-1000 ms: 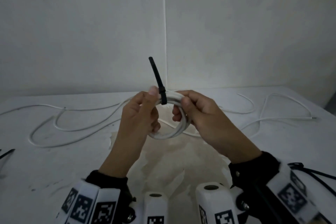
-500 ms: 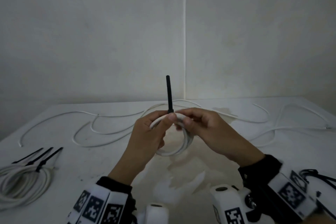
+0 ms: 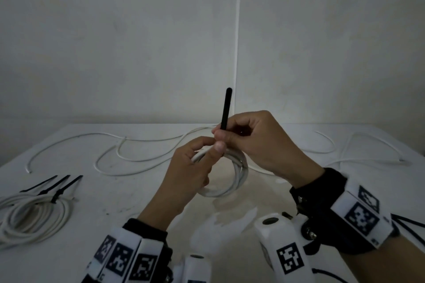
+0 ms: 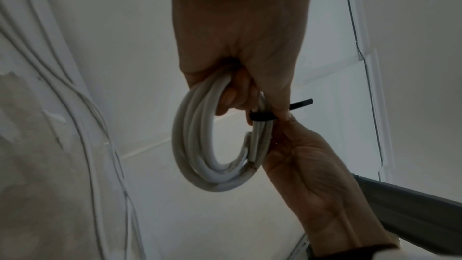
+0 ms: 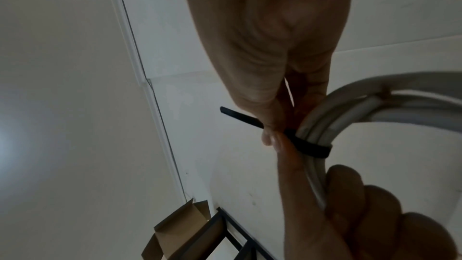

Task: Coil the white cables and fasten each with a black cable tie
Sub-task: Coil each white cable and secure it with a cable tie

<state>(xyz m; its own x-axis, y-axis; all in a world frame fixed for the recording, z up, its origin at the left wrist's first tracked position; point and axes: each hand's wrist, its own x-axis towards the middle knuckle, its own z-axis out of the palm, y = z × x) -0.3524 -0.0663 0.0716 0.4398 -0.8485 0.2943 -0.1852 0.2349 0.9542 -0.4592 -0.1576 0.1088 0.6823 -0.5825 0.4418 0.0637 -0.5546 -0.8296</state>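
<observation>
The left hand clutched the white coil, steadying it while the right hand pinched the black tie's tail, presumably to cinch it.

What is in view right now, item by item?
coil in hand: one, white, held above the table centre
cable tie: one, black, wrapped round that coil, tail pointing up
finished coils: a pile, white with black ties, table's left edge
loose cables: several, white, far side of table
table: one, white
cardboard box: one, brown, by the wall
left hand: grips the coil
right hand: pinches the tie's tail
</observation>
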